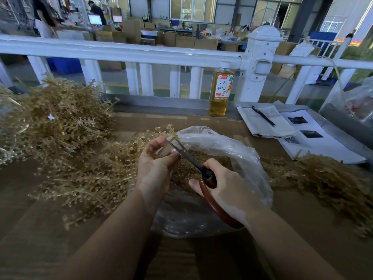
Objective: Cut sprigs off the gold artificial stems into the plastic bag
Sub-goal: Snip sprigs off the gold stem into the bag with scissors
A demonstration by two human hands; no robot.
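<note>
My left hand [156, 164] holds a gold artificial stem [164, 129] over the mouth of a clear plastic bag [232, 150], fingers curled round it. My right hand [224, 186] grips red-handled scissors [203, 174]; their dark blades point up-left and reach the stem beside my left fingers. Cut gold sprigs [193, 168] lie inside the bag. A large heap of gold stems [54, 122] is piled at the left, spreading toward the bag.
A second pile of gold pieces [323, 178] lies at the right. A bottle of yellow drink [221, 89] stands by the white railing [121, 51]. An open notebook with a pen [263, 116] and printed sheets [314, 138] lie at the back right.
</note>
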